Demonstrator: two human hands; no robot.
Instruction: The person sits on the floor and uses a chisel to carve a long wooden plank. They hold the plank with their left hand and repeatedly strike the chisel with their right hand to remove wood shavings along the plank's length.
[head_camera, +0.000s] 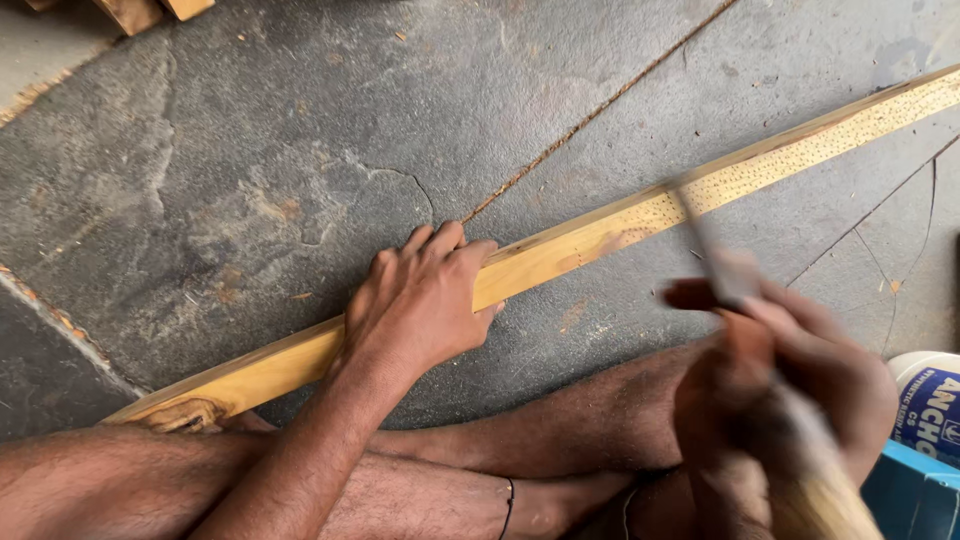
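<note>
A long pale wooden strip (600, 235) lies slanted across the grey stone floor, from lower left to upper right. Its right half is covered with small pecked marks. My left hand (425, 300) presses flat on the strip near its middle, fingers curled over the far edge. My right hand (790, 385) is blurred at the lower right, gripping a tool with a light wooden handle (820, 480) and a thin dark blade (705, 240) whose tip is at the strip's marked part.
My crossed bare legs (420, 480) sit along the bottom edge. A white container with a blue label (925, 395) stands at the right edge above a blue object (910, 495). Wood pieces (150, 10) lie at top left. Floor joints hold sawdust.
</note>
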